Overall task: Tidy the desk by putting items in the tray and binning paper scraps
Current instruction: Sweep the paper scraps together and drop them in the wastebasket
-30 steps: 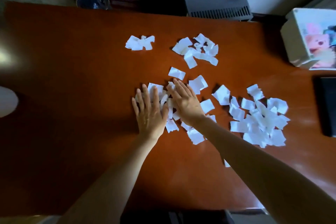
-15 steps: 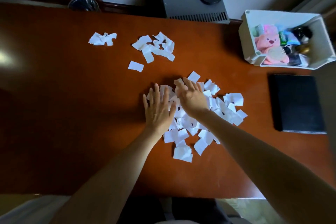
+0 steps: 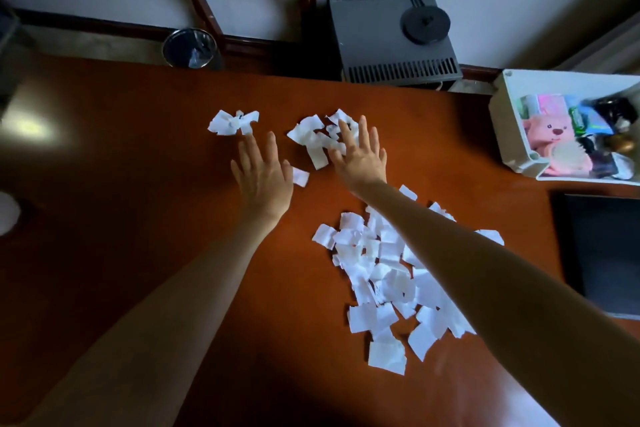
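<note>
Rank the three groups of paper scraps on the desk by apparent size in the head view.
1. near pile, nearest the camera, yet plainly biggest
2. middle cluster, partly under the right hand
3. far-left cluster

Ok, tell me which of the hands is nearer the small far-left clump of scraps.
Left. The left hand is just short of the small clump, fingertips close by its near edge. The right hand lies further right, flat on the middle clump.
</note>
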A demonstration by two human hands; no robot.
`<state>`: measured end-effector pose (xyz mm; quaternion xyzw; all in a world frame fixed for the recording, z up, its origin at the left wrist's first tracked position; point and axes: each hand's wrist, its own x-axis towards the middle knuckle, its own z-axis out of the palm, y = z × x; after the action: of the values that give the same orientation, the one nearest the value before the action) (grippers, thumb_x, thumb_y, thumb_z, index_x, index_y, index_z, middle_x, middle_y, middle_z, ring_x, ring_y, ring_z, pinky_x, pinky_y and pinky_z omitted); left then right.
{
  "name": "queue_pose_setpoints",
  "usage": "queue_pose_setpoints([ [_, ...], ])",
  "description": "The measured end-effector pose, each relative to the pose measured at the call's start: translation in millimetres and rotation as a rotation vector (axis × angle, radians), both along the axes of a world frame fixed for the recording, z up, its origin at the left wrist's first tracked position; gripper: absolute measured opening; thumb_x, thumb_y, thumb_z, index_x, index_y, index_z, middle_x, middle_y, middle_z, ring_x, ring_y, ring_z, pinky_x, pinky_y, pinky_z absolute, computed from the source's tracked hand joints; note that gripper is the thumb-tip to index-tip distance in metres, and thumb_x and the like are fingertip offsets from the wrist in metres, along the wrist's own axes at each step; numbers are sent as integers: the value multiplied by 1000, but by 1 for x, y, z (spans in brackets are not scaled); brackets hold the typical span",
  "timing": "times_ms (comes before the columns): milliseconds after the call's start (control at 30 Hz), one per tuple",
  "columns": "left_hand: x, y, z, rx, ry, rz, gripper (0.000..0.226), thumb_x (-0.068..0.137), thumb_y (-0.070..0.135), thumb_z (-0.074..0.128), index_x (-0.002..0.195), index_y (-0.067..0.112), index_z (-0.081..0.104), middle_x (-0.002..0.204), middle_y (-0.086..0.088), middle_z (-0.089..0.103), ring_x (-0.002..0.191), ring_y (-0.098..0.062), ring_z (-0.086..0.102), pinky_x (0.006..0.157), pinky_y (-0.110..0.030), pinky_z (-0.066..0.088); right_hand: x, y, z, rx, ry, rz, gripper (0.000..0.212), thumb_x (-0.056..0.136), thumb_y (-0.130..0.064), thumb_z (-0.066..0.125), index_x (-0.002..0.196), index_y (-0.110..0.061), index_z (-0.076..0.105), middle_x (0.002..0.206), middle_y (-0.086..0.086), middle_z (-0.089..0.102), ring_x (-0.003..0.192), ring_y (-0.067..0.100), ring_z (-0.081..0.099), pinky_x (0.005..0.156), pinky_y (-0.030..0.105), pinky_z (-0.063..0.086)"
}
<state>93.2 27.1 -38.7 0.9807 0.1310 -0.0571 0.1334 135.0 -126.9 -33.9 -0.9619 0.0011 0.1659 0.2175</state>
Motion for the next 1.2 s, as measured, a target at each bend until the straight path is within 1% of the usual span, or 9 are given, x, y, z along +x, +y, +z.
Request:
queue_pose_setpoints([
  [133, 44, 30, -10, 50, 8, -20, 56, 98, 38, 31, 150, 23, 15, 159, -12, 4, 146, -35, 1, 114, -58, 9, 36, 21, -10, -67, 70, -54, 59, 95, -56, 25, 148, -37, 7, 159, 0, -14, 146, 29, -14, 114, 58, 2],
  [267, 78, 53, -25, -22, 74, 18, 53, 99, 45, 25, 149, 32, 15, 160, -7, 0, 146, -36, -9, 112, -62, -1, 50, 39, -22, -101, 103, 4, 58, 95, -57, 21, 148, -39, 5, 159, 1, -12, 147, 28, -11, 115, 58, -1],
  [467, 77, 64, -40, -102, 38, -62, 49, 99, 44, 24, 146, 31, 28, 159, -6, 11, 146, -36, -3, 113, -59, -5, 37, 44, -30, -176, -17, 296, 51, 99, -46, 26, 147, -35, 13, 160, 5, -5, 147, 29, -7, 117, 54, 0],
  [633, 35, 42, -39, -151, 54, -274, 68, 86, 58, 7, 148, 33, 21, 159, -8, 10, 147, -34, -3, 114, -56, -6, 12, 23, -30, -219, -26, 438, 49, 100, -44, 22, 148, -36, 12, 160, 7, -7, 148, 28, -7, 118, 51, 0],
  [833, -31, -13, -34, -218, 124, -332, 94, 67, 81, -17, 147, 40, 11, 159, -10, 3, 147, -31, -9, 113, -54, -10, -23, -22, -24, -262, -37, 422, 46, 102, -37, 22, 147, -35, 17, 160, 9, 2, 148, 29, 3, 118, 52, 2],
  [967, -70, -59, -32, -189, 152, -323, 81, 73, 77, -2, 145, 39, 0, 159, -10, -4, 146, -32, -13, 112, -52, -15, -48, -58, -25, -272, -44, 344, 57, 93, -44, 4, 146, -35, 23, 159, 11, 10, 146, 32, 12, 116, 52, 7],
  [1033, -87, -82, -35, -185, 141, -293, 75, 77, 68, 6, 146, 36, 5, 159, -10, -3, 146, -33, -11, 111, -49, -17, -59, -76, -27, -280, -31, 319, 59, 91, -45, 5, 146, -34, 22, 159, 12, 8, 146, 32, 11, 116, 53, 8],
  [1100, -101, -104, -39, -168, 99, -261, 72, 82, 61, 15, 148, 32, 18, 158, -14, 10, 146, -37, 2, 112, -51, -8, -68, -96, -28, -282, -30, 298, 52, 97, -42, 13, 147, -33, 20, 159, 11, 5, 147, 31, 8, 116, 53, 6],
  [1200, -116, -135, -46, -62, 36, -234, 61, 86, 50, 31, 142, 26, 31, 149, -21, 33, 138, -44, 29, 108, -60, 15, -80, -126, -29, -272, -46, 286, 49, 100, -40, 18, 148, -31, 17, 159, 11, 2, 147, 30, 5, 116, 53, 7],
])
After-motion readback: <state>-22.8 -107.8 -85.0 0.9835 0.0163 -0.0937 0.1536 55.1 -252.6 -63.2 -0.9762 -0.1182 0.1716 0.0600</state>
